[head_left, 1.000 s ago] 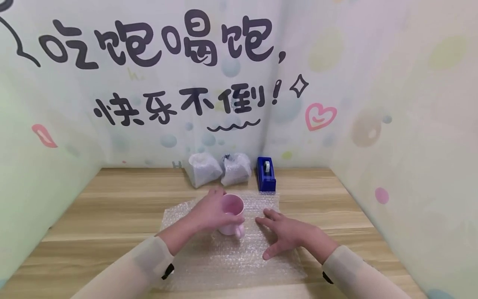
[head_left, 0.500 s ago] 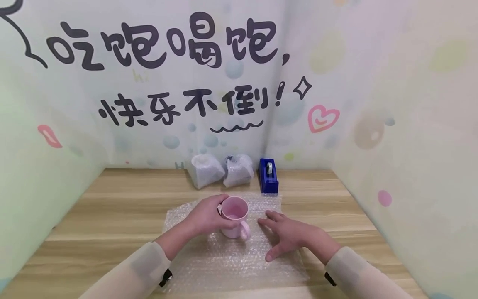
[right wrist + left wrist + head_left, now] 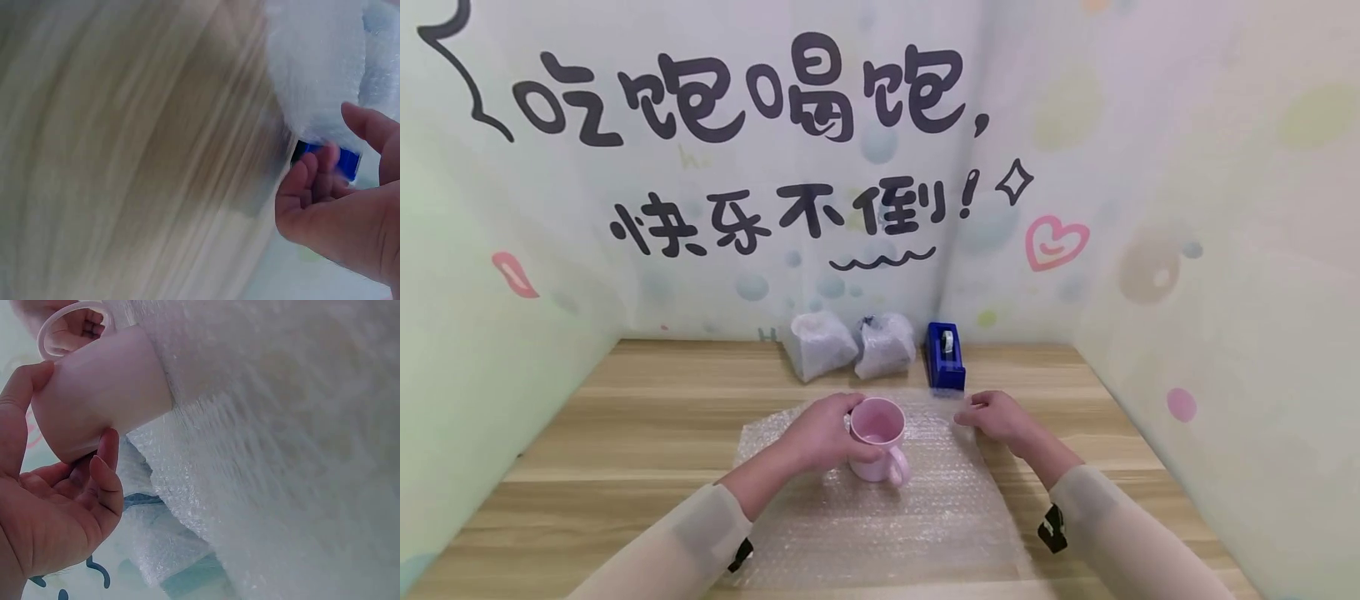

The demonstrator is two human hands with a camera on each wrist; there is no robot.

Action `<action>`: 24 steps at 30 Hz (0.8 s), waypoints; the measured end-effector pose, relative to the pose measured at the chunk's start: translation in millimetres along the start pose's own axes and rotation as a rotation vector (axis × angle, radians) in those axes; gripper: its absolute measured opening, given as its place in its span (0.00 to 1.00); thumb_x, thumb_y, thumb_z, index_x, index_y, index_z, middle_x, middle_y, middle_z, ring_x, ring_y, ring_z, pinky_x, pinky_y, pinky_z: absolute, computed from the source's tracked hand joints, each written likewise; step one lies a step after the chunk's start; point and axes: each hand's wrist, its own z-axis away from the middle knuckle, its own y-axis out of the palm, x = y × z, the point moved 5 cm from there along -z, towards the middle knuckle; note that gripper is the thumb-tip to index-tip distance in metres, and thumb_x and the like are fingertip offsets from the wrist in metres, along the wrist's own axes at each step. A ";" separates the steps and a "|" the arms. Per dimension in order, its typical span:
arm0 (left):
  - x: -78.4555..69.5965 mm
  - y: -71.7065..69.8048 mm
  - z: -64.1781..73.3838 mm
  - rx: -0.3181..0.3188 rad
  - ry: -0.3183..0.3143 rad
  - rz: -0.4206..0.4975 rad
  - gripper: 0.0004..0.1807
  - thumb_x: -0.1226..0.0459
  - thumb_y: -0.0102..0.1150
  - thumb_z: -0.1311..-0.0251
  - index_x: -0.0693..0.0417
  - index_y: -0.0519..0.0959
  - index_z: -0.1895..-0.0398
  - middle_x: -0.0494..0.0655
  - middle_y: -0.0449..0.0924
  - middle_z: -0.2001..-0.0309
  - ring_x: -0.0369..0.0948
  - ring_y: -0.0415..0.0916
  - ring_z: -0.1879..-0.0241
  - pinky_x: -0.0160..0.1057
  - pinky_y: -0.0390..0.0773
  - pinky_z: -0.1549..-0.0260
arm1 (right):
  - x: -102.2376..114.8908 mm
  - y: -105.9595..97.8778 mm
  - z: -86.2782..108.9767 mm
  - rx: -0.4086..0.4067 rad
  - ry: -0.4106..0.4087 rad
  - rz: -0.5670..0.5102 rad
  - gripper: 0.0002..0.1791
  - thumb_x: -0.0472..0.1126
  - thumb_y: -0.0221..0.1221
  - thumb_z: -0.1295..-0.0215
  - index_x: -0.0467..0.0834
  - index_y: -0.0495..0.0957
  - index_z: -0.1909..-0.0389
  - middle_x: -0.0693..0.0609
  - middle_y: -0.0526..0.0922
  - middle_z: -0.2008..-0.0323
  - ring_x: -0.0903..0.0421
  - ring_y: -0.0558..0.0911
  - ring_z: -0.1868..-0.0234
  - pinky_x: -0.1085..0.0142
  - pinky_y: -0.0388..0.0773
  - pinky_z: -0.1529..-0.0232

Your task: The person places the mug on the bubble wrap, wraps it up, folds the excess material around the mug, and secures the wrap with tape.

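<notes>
A pink mug point(image 3: 871, 454) stands upright on a sheet of bubble wrap point(image 3: 880, 533), its handle turned to the right and toward the person. My left hand point(image 3: 827, 435) grips the mug from the left side; in the left wrist view, the thumb point(image 3: 37, 375) and curled fingers point(image 3: 107, 456) press on its wall. My right hand point(image 3: 1000, 417) is at the far right corner of the bubble wrap. In the right wrist view, its bent fingers point(image 3: 306, 178) are right at the sheet's edge, with the thumb point(image 3: 369, 125) apart from them.
Two bundles wrapped in bubble wrap, a left one point(image 3: 822, 346) and a right one point(image 3: 886, 343), stand at the table's back edge. Beside them is a blue tape dispenser point(image 3: 945, 358). Patterned walls rise behind and beside the wooden table point(image 3: 602, 467).
My right hand has moved away from the person, from over the bubble wrap to its far right corner. My left hand stays on the mug, which has turned slightly. The head view has shifted a little.
</notes>
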 end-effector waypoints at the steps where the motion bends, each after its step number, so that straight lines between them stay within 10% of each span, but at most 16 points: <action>1: -0.6 0.1 -0.3 0.002 0.000 -0.002 0.45 0.53 0.89 0.54 0.58 0.82 0.32 0.50 0.90 0.43 0.49 0.85 0.41 0.56 0.84 0.38 | 2.2 0.5 0.2 -0.008 -0.020 -0.017 0.20 0.41 0.69 0.29 0.29 0.81 0.46 0.40 0.88 0.54 0.47 0.84 0.51 0.58 0.83 0.48; 4: -3.1 -1.9 -0.7 0.001 0.001 -0.019 0.46 0.52 0.89 0.55 0.59 0.81 0.31 0.50 0.90 0.43 0.48 0.85 0.42 0.55 0.85 0.39 | 18.0 1.0 3.9 -0.012 -0.102 -0.070 0.07 0.36 0.68 0.29 0.36 0.82 0.59 0.50 0.85 0.63 0.56 0.81 0.61 0.66 0.79 0.62; 14: -5.8 -5.0 -2.6 0.013 0.014 -0.032 0.41 0.53 0.89 0.54 0.59 0.84 0.37 0.50 0.91 0.51 0.42 0.86 0.52 0.50 0.87 0.47 | 107.1 19.3 38.1 0.065 -0.349 0.076 0.11 0.36 0.67 0.24 0.35 0.85 0.46 0.43 0.92 0.58 0.53 0.89 0.60 0.62 0.89 0.59; 24: -9.4 -2.3 -2.6 0.033 0.046 -0.037 0.35 0.54 0.87 0.54 0.55 0.86 0.41 0.46 0.91 0.53 0.39 0.84 0.54 0.46 0.86 0.50 | 110.6 44.6 38.9 0.203 -0.574 0.409 0.16 0.52 0.56 0.14 0.49 0.91 0.51 0.56 0.83 0.63 0.60 0.78 0.59 0.64 0.79 0.59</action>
